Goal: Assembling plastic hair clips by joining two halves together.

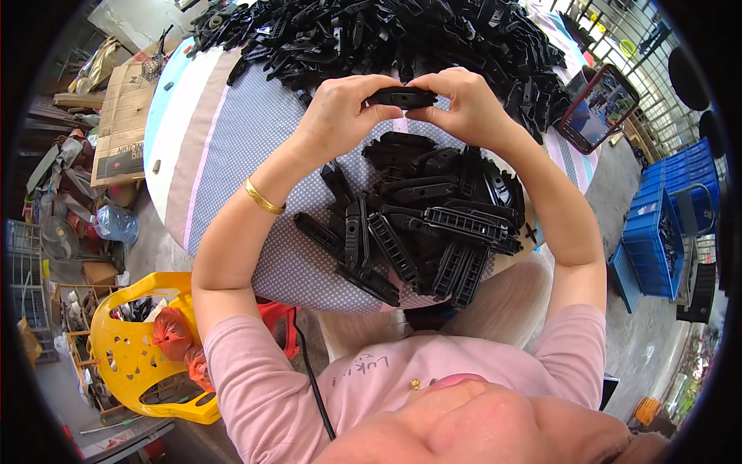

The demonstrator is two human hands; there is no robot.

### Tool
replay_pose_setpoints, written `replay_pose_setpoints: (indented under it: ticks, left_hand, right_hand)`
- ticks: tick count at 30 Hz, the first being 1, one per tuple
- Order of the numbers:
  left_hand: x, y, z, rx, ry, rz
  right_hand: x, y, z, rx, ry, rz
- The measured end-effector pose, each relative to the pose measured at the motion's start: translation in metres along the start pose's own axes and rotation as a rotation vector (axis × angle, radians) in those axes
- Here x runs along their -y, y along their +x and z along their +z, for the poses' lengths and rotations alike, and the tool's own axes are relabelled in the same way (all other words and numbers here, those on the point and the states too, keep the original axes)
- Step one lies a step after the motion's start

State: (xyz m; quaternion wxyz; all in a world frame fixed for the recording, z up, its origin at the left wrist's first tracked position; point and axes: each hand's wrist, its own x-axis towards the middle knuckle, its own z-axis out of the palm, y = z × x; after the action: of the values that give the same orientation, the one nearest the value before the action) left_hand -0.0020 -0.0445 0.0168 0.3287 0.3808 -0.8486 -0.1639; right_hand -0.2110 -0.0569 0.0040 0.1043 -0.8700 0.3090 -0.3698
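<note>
Between my two hands a black slotted plastic part (403,97) is held level above the table. My left hand (340,116) pinches its left end between thumb and fingers. At the other end my right hand (464,108) grips it the same way. Below my hands lies a loose pile of similar long black plastic parts (425,189), some with ladder-like slots. Beyond them a much larger heap of black parts (363,39) spreads over the far side of the table. What the parts belong to cannot be made out.
The round table (255,100) has a striped and dotted cloth. A phone (599,108) stands upright at its right edge. Blue plastic crates (657,240) are on the floor at right. At left are a yellow plastic chair (124,348) with orange bags, a cardboard sheet (124,116) and clutter.
</note>
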Motion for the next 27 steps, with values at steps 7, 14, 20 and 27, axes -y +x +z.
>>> replay_pose_setpoints:
  ticks: [7, 14, 20, 27]
  left_hand:
    - [-0.004, -0.006, 0.005, 0.179, -0.151, -0.102]
    - [0.006, 0.001, -0.011, 0.203, -0.081, -0.178]
    - [0.054, 0.004, -0.043, 0.16, 0.687, -0.637]
    - [0.072, 0.0, -0.047, 0.087, 0.446, -0.588]
  right_hand:
    - [-0.028, 0.002, -0.009, 0.27, 0.514, 0.291]
    - [-0.072, 0.0, -0.001, -0.164, -0.266, 0.232]
    - [-0.054, 0.002, 0.009, -0.155, -0.49, 0.076]
    - [-0.039, 0.001, 0.009, 0.121, -0.735, 0.295]
